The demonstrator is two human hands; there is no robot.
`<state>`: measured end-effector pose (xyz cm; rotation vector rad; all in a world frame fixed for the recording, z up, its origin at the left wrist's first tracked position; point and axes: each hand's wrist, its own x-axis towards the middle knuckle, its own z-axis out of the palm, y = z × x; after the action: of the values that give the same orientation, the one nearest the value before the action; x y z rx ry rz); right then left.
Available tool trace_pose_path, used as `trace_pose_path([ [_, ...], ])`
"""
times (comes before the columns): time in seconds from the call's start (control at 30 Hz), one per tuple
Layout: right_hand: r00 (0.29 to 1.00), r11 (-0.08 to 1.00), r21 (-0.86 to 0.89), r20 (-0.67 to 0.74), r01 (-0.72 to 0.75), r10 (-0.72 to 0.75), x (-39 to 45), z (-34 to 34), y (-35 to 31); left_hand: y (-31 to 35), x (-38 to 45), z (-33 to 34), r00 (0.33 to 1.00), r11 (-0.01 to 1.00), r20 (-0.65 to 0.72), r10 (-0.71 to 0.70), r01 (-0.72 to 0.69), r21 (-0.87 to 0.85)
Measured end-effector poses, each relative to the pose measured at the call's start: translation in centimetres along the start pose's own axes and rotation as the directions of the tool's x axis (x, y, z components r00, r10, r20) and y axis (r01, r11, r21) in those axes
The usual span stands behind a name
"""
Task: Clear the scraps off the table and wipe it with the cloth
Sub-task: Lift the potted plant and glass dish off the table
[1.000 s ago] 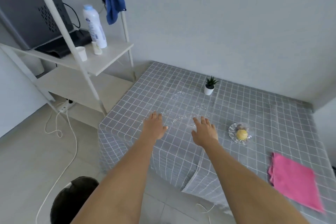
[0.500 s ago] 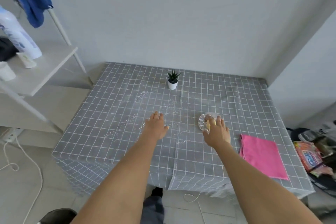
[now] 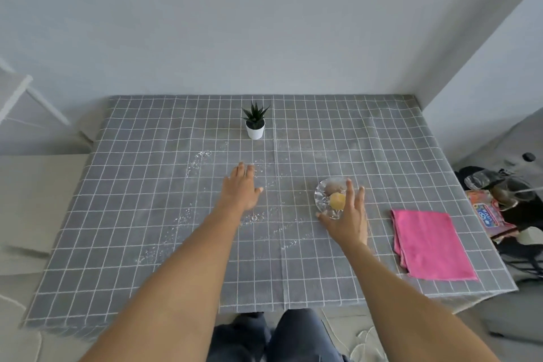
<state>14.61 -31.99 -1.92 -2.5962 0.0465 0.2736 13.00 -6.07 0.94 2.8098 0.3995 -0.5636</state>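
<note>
Head view: left hand [image 3: 241,189] flat, fingers straight, on the table [image 3: 132,185] amid white scraps [image 3: 199,160], left of the glass dish [image 3: 330,200]. Right hand [image 3: 349,219] spread over that dish (contact unclear), holding nothing. Pink cloth [image 3: 426,244] folded right of the dish.

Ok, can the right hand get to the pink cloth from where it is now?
Probably yes. The right hand is open at the glass dish, and the pink cloth lies flat just to its right with only bare tablecloth between them.
</note>
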Motion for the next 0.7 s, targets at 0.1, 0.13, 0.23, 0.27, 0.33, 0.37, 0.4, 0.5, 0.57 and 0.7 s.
trace_pose_path([
  [0.1, 0.999, 0.996, 0.086, -0.037, -0.009, 0.012, 0.4, 1.0, -0.1, -0.8, 1.5, 0.4, 1.000, 1.000, 0.004, -0.004, 0.004, 0.006],
  [0.13, 0.998, 0.994, 0.111, -0.054, -0.002, 0.008, 0.6, 1.2, -0.1, -0.9, 1.9, 0.6, 1.000, 1.000, -0.003, -0.008, 0.008, 0.002],
  [0.23, 0.995, 0.986, 0.161, -0.099, 0.033, -0.017, 1.5, 1.8, -0.3, -1.1, 3.5, 0.7, 0.999, 0.998, -0.038, -0.031, 0.029, -0.050],
  [0.27, 0.994, 0.983, 0.178, -0.106, 0.047, -0.029, 1.8, 2.0, -0.3, -1.1, 4.1, 0.7, 0.998, 0.997, -0.054, -0.040, 0.036, -0.075],
  [0.33, 0.992, 0.976, 0.203, -0.118, 0.075, -0.052, 2.4, 2.5, -0.4, -1.0, 5.2, 0.6, 0.994, 0.994, -0.095, -0.046, 0.036, -0.103],
  [0.37, 0.991, 0.975, 0.207, -0.123, 0.083, -0.058, 2.7, 2.7, -0.5, -1.0, 5.8, 0.5, 0.992, 0.993, -0.115, -0.045, 0.031, -0.117],
  [0.4, 0.990, 0.974, 0.206, -0.129, 0.091, -0.065, 3.0, 2.8, -0.7, -0.9, 6.4, 0.4, 0.990, 0.990, -0.131, -0.048, 0.030, -0.137],
  [0.5, 0.986, 0.971, 0.200, -0.133, 0.128, -0.103, 4.2, 3.3, -1.6, -0.7, 7.9, 0.2, 0.981, 0.976, -0.178, -0.082, 0.043, -0.214],
  [0.57, 0.982, 0.966, 0.201, -0.129, 0.161, -0.137, 5.2, 3.6, -2.2, -0.4, 8.8, 0.1, 0.972, 0.955, -0.213, -0.103, 0.038, -0.293],
  [0.7, 0.973, 0.954, 0.208, -0.123, 0.217, -0.195, 7.2, 4.6, -3.3, 0.0, 10.9, 0.1, 0.936, 0.885, -0.321, -0.146, -0.022, -0.465],
])
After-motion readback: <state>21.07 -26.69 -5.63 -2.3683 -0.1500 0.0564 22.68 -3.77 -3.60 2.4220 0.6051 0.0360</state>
